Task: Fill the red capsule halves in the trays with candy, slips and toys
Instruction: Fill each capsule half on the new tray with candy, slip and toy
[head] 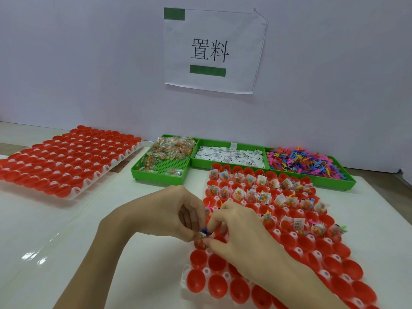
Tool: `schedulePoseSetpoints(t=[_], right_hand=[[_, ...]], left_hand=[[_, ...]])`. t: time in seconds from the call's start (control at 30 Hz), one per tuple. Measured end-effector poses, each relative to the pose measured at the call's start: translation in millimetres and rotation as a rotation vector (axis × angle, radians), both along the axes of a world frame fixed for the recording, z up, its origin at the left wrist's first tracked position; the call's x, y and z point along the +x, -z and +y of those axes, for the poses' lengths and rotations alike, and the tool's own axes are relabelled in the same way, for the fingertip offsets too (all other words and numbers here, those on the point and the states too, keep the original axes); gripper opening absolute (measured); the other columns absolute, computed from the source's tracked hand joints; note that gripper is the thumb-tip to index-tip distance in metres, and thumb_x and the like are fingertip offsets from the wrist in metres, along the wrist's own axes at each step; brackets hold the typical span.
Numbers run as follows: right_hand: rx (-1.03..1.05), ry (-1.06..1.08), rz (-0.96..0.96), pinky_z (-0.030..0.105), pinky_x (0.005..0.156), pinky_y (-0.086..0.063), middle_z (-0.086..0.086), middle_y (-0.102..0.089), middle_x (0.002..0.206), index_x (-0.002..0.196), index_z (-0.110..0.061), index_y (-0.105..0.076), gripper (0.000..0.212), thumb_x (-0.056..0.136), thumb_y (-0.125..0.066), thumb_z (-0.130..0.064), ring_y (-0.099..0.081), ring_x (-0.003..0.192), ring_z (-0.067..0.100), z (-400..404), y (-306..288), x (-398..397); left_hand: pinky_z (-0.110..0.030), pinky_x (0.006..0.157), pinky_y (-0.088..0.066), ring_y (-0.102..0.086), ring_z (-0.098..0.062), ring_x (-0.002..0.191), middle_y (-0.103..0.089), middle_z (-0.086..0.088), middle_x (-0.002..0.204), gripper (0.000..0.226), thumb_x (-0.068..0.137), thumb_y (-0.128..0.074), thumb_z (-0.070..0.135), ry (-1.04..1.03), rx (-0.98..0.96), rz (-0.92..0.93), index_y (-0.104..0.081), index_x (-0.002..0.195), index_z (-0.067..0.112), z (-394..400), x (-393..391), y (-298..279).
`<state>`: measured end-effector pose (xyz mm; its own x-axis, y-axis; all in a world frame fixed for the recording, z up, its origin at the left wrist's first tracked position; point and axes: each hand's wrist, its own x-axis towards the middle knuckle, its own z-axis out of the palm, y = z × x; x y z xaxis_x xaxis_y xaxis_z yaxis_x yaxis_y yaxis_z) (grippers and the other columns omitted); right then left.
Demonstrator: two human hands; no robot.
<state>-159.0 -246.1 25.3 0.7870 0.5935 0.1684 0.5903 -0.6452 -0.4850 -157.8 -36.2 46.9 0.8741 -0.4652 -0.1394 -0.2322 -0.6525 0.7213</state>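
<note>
White tabletop: both hands [214,221] pinch what looks like a blue toy [204,230] over red capsule halves [198,257].

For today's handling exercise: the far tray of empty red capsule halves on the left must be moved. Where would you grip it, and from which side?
Probably take the far tray by its white scalloped rim with both hands, one on the near edge and one on the right edge, coming in low from the open table. The halves appear to sit loose in their sockets, so it should stay level.
</note>
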Motion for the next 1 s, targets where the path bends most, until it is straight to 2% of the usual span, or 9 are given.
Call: schedulePoseSetpoints(t=[0.17,0.3,0.4,0.5,0.57,0.67,0.8,0.9,1.0], right_hand=[[-0.009,-0.04,-0.001,0.007,0.069,-0.039,-0.016,-0.053,0.076,0.076,-0.019,-0.068,0.016,0.082,-0.081,-0.026,-0.048,0.079,-0.008,6.5,-1.6,6.1],[-0.006,-0.063,0.059,0.009,0.063,-0.047,-0.011,-0.066,0.077,0.084,-0.022,-0.08,0.004,0.086,-0.08,-0.025,-0.062,0.078,0.001,0.2,-9.6,9.9],[0.016,-0.073,0.076,0.003,0.066,-0.045,-0.017,-0.065,0.073,0.09,-0.024,-0.082,0.005,0.088,-0.078,-0.022,-0.061,0.082,-0.009,-5.4,-11.8,10.7],[0.044,-0.053,0.071,0.006,0.065,-0.047,-0.014,-0.071,0.078,0.089,-0.024,-0.081,0.004,0.088,-0.077,-0.023,-0.064,0.079,-0.002,-0.9,-10.3,9.1],[0.056,-0.054,0.069,0.005,0.064,-0.045,-0.017,-0.068,0.073,0.088,-0.023,-0.081,0.005,0.089,-0.076,-0.021,-0.063,0.075,-0.004,2.7,-8.6,8.9],[0.067,-0.058,0.054,0.003,0.063,-0.042,-0.021,-0.057,0.066,0.087,-0.022,-0.082,0.008,0.089,-0.075,-0.018,-0.057,0.071,-0.012,5.1,-6.0,7.3],[0.102,-0.046,0.052,0.004,0.067,-0.043,-0.019,-0.057,0.067,0.091,-0.024,-0.083,0.009,0.09,-0.074,-0.02,-0.056,0.077,-0.014,0.3,-3.6,5.2],[0.097,-0.059,0.056,0.009,0.073,-0.047,-0.016,-0.065,0.077,0.096,-0.028,-0.082,0.01,0.092,-0.074,-0.025,-0.056,0.09,-0.004,-5.6,-3.5,5.1],[0.109,-0.074,0.052,0.014,0.078,-0.047,-0.015,-0.067,0.083,0.1,-0.028,-0.082,0.012,0.093,-0.072,-0.025,-0.054,0.092,-0.001,-8.3,-4.2,2.6]], left_hand=[[-0.038,0.082,-0.063,-0.076,-0.017,0.08,-0.078,0.002,0.085,0.013,0.084,-0.081,0.011,-0.007,0.017,0.003,-0.078,0.093,0.019,0.3,1.4,1.2],[-0.037,0.08,-0.063,-0.076,-0.016,0.079,-0.079,0.003,0.083,0.009,0.084,-0.082,0.013,-0.021,0.03,0.002,-0.077,0.088,0.019,-0.6,1.3,3.3],[-0.036,0.08,-0.063,-0.076,-0.015,0.08,-0.079,0.004,0.083,0.008,0.084,-0.083,0.017,-0.016,0.047,0.005,-0.076,0.086,0.021,-1.5,1.9,3.8],[-0.042,0.08,-0.062,-0.076,-0.015,0.079,-0.079,0.006,0.083,0.009,0.084,-0.085,0.021,-0.017,0.07,0.001,-0.076,0.085,0.022,-0.7,2.7,4.1],[-0.048,0.08,-0.061,-0.076,-0.016,0.079,-0.079,0.006,0.083,0.011,0.083,-0.086,0.025,-0.016,0.089,-0.004,-0.076,0.086,0.023,-0.5,3.2,4.9],[-0.042,0.079,-0.061,-0.075,-0.012,0.076,-0.078,0.008,0.081,0.013,0.082,-0.087,0.027,-0.019,0.113,-0.008,-0.075,0.086,0.022,0.4,4.1,6.0],[-0.041,0.075,-0.06,-0.074,-0.012,0.074,-0.078,0.006,0.08,0.014,0.082,-0.086,0.028,-0.026,0.091,0.018,-0.073,0.086,0.022,0.6,3.1,5.4],[-0.041,0.079,-0.061,-0.074,-0.014,0.075,-0.078,0.004,0.082,0.015,0.082,-0.086,0.027,-0.012,0.077,0.033,-0.074,0.089,0.021,0.5,2.2,4.7],[-0.038,0.079,-0.061,-0.074,-0.014,0.076,-0.078,0.003,0.083,0.02,0.079,-0.089,0.03,-0.007,0.058,0.044,-0.075,0.091,0.022,0.2,1.3,3.0]])
